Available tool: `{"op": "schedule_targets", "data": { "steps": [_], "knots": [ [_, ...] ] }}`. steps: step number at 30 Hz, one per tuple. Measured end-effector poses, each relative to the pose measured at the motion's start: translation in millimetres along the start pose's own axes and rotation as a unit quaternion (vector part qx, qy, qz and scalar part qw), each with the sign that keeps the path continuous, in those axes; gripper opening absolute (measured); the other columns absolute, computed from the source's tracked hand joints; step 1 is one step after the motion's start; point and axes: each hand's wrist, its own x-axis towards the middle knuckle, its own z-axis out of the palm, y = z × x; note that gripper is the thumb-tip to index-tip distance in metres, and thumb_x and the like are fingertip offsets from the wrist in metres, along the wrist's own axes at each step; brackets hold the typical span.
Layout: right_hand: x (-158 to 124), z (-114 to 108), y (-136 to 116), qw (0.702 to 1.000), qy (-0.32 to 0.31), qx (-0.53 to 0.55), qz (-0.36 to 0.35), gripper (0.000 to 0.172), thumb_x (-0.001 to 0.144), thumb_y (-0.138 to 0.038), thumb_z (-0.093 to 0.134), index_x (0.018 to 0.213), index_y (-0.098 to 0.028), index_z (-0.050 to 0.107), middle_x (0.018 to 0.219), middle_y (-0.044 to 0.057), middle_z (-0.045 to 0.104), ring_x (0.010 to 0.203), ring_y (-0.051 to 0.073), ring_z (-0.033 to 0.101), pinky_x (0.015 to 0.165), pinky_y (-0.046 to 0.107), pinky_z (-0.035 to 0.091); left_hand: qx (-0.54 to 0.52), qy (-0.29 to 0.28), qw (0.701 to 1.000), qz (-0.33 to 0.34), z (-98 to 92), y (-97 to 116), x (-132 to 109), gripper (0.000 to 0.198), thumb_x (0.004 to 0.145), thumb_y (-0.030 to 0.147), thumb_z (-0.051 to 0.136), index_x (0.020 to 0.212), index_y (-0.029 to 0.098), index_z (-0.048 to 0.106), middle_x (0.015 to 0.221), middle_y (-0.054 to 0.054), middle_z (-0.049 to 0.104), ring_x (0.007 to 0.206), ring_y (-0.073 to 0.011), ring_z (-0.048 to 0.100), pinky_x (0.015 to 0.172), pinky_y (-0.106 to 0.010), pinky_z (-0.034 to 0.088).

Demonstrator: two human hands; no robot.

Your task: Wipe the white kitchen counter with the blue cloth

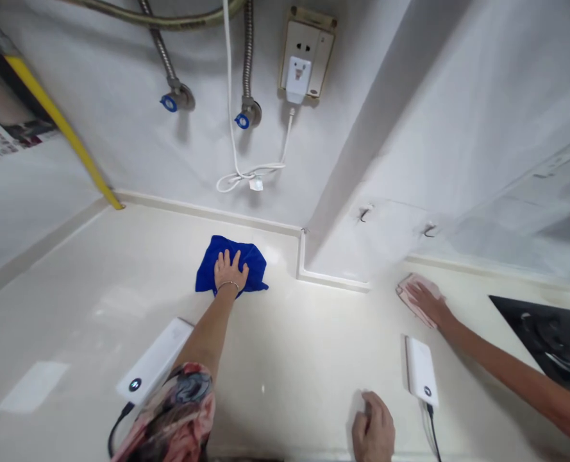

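My left hand (231, 269) lies flat with fingers spread on a blue cloth (206, 274), pressing it against the pale countertop (275, 359). A thin bracelet circles that wrist, and a floral sleeve (181, 410) covers the forearm. Beside this arm rests a white power bank (157, 359) with a black cable plugged in. My right hand (374, 428) rests near the counter's front edge, its fingers curled in and nothing visible in them. Part of it is cut off by the bottom of the view.
Another person's hand (426, 301) presses a pink cloth (417, 282) at the right. Close to it are a second white power bank (422, 369) and a black gas hob (549, 340). A wall corner juts out at the back, below a socket (308, 54). A yellow pipe (68, 135) runs down at left.
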Motion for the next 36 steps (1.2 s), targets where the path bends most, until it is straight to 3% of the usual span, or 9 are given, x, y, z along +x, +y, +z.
{"op": "schedule_targets", "data": {
  "steps": [5, 12, 15, 19, 24, 30, 36],
  "knots": [
    [8.7, -0.5, 2.0, 0.998, 0.015, 0.044, 0.037, 0.046, 0.061, -0.051, 0.066, 0.104, -0.066, 0.068, 0.120, -0.001, 0.067, 0.109, 0.059, 0.059, 0.062, 0.086, 0.040, -0.007, 0.006, 1.000, -0.011, 5.2, 6.5, 33.2, 0.066, 0.100, 0.048, 0.037, 0.161, 0.021, 0.039, 0.172, -0.013, 0.023, 0.160, -0.0357, 0.012, 0.128, -0.054, 0.018],
    [10.9, -4.0, 3.1, 0.998, 0.017, 0.054, 0.041, 0.054, 0.050, -0.051, 0.070, 0.102, -0.064, 0.069, 0.119, 0.004, 0.067, 0.106, 0.063, 0.057, 0.055, 0.090, 0.037, -0.026, 0.007, 1.000, -0.001, 12.6, 14.2, 70.1, 0.071, 0.100, 0.047, 0.037, 0.162, 0.013, 0.035, 0.172, -0.016, 0.021, 0.160, -0.0368, 0.009, 0.128, -0.055, 0.015],
    [6.9, -5.4, 9.8, 0.999, 0.008, 0.042, 0.020, 0.060, 0.052, -0.050, 0.070, 0.110, -0.064, 0.068, 0.126, 0.004, 0.065, 0.113, 0.063, 0.055, 0.058, 0.091, 0.038, -0.028, -0.010, 1.000, 0.005, 13.7, 16.7, 83.8, 0.074, 0.099, 0.047, 0.037, 0.163, 0.010, 0.031, 0.173, -0.017, 0.017, 0.160, -0.0371, 0.007, 0.128, -0.055, 0.012],
    [2.2, -8.7, 17.9, 1.000, -0.012, -0.018, -0.006, 0.059, 0.063, -0.051, 0.067, 0.122, -0.054, 0.069, 0.136, 0.008, 0.061, 0.122, 0.058, 0.053, 0.071, 0.085, 0.045, -0.015, -0.011, 1.000, 0.018, 13.9, 19.1, 103.2, 0.073, 0.099, 0.048, 0.035, 0.163, 0.013, 0.032, 0.173, -0.016, 0.019, 0.160, -0.0351, 0.008, 0.129, -0.052, 0.013],
    [-2.4, -12.1, 10.9, 0.996, -0.013, -0.088, -0.018, 0.055, 0.077, -0.047, 0.058, 0.132, -0.050, 0.064, 0.135, 0.010, 0.062, 0.124, 0.051, 0.055, 0.079, 0.078, 0.048, -0.021, 0.006, 1.000, 0.019, 15.1, 21.6, 124.7, 0.074, 0.096, 0.049, 0.040, 0.158, 0.009, 0.037, 0.169, -0.021, 0.025, 0.160, -0.0353, 0.011, 0.129, -0.050, 0.013],
    [-5.5, -10.8, 9.7, 0.994, -0.032, -0.098, -0.027, 0.050, 0.083, -0.042, 0.054, 0.131, -0.041, 0.065, 0.127, 0.013, 0.065, 0.114, 0.048, 0.061, 0.082, 0.075, 0.050, -0.012, -0.011, 0.999, 0.038, 14.8, 18.9, 122.2, 0.074, 0.098, 0.049, 0.037, 0.159, 0.009, 0.036, 0.171, -0.018, 0.021, 0.160, -0.0355, 0.009, 0.130, -0.052, 0.011],
    [-2.0, -7.2, 11.3, 0.994, -0.004, -0.096, -0.045, 0.036, 0.084, -0.042, 0.054, 0.115, -0.037, 0.071, 0.121, 0.019, 0.064, 0.111, 0.049, 0.059, 0.081, 0.076, 0.046, 0.010, -0.025, 0.997, 0.075, 11.7, 17.3, 84.0, 0.069, 0.100, 0.047, 0.033, 0.160, 0.013, 0.038, 0.171, -0.015, 0.025, 0.160, -0.0320, 0.013, 0.130, -0.048, 0.013]
  ]
}}
